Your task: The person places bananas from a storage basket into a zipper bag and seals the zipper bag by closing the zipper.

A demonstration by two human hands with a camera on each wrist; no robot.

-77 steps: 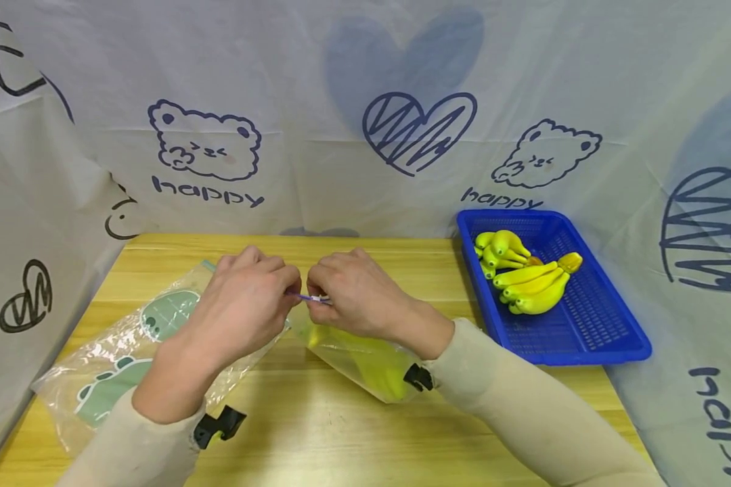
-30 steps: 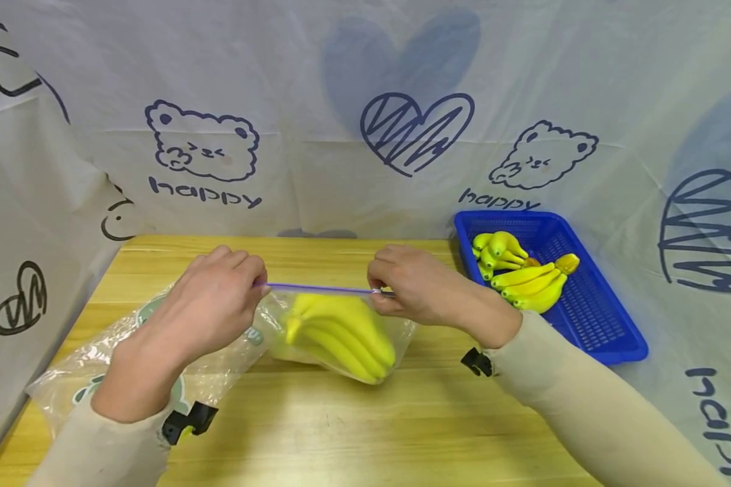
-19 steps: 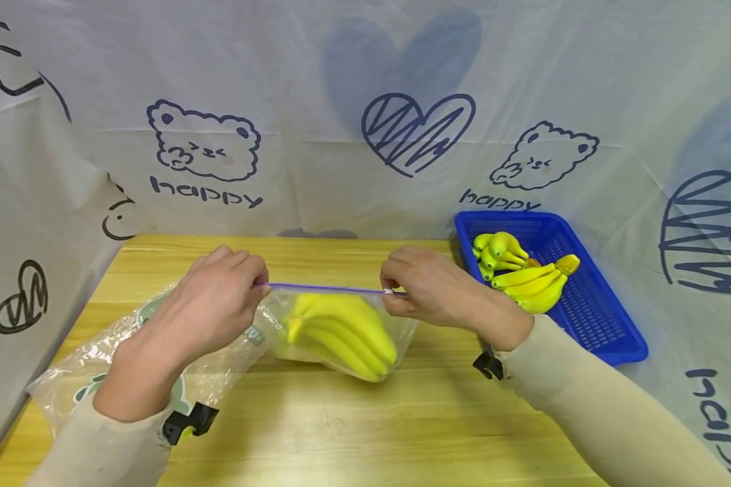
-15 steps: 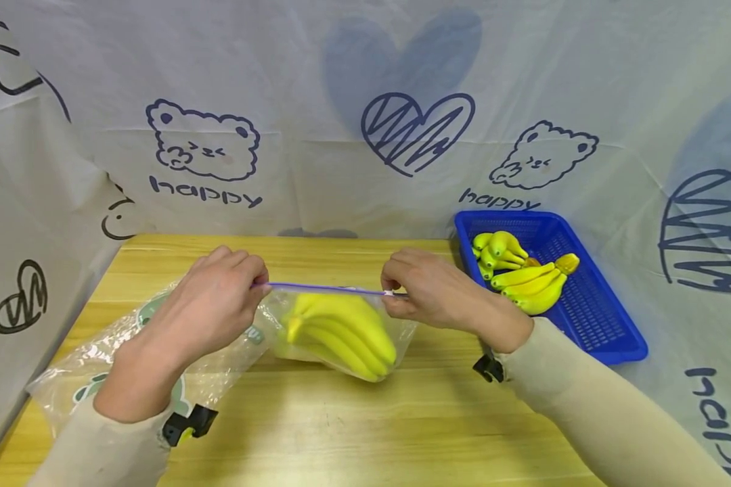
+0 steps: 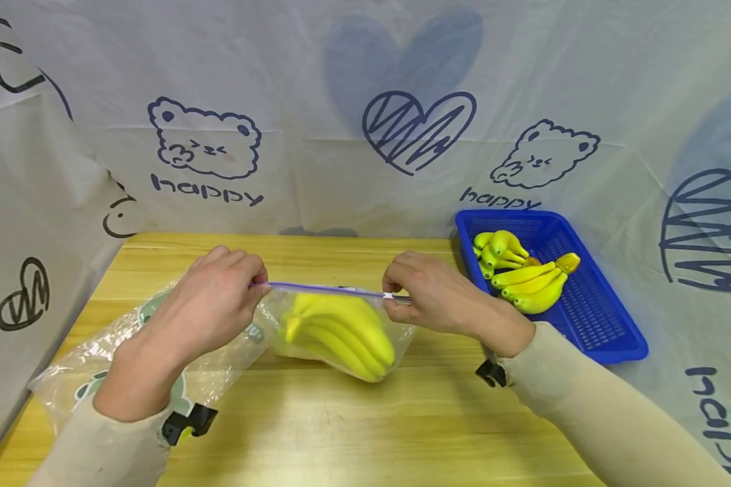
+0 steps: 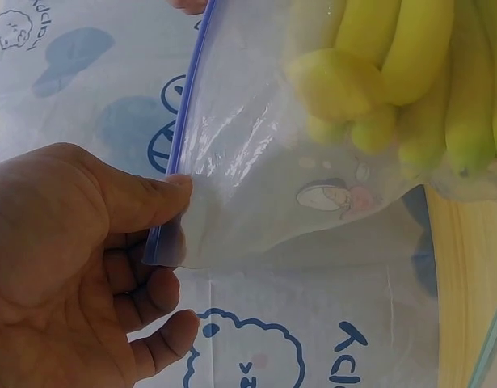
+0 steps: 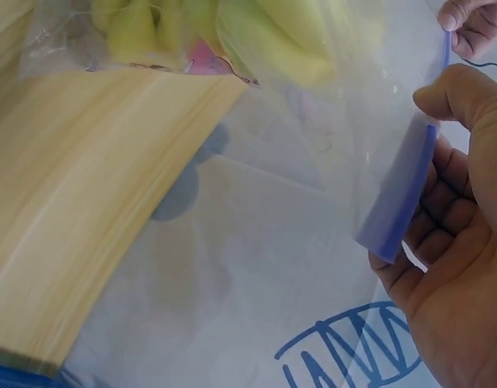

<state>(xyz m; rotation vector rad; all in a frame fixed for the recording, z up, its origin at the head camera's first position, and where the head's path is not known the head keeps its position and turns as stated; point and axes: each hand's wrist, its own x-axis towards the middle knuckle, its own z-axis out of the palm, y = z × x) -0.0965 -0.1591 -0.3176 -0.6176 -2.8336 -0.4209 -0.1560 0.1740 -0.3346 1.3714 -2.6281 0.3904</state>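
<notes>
A clear zip bag (image 5: 407, 336) hangs between both hands, its purple zip strip (image 5: 323, 289) stretched nearly level. Inside lies a bunch of yellow bananas (image 5: 341, 331), seen through the plastic. My left hand (image 5: 207, 308) pinches the strip's left corner between thumb and fingers; the left wrist view shows the thumb on top and the other fingers curled below. At the other side my right hand (image 5: 432, 294) pinches the strip by a small white slider (image 5: 388, 295). In the right wrist view a purple end of the strip (image 7: 402, 202) sticks out past the thumb.
Under the left forearm a second clear bag (image 5: 219, 372) with green prints lies flat on the wooden table (image 5: 341, 433). A blue basket (image 5: 603, 325) at the right holds more bananas (image 5: 533, 287). A white printed cloth (image 5: 317, 182) closes off the back and sides.
The hands were close together; the right has drawn to the right along the strip and the left shifted slightly left, spreading the bag. Over the last half second they barely move.
</notes>
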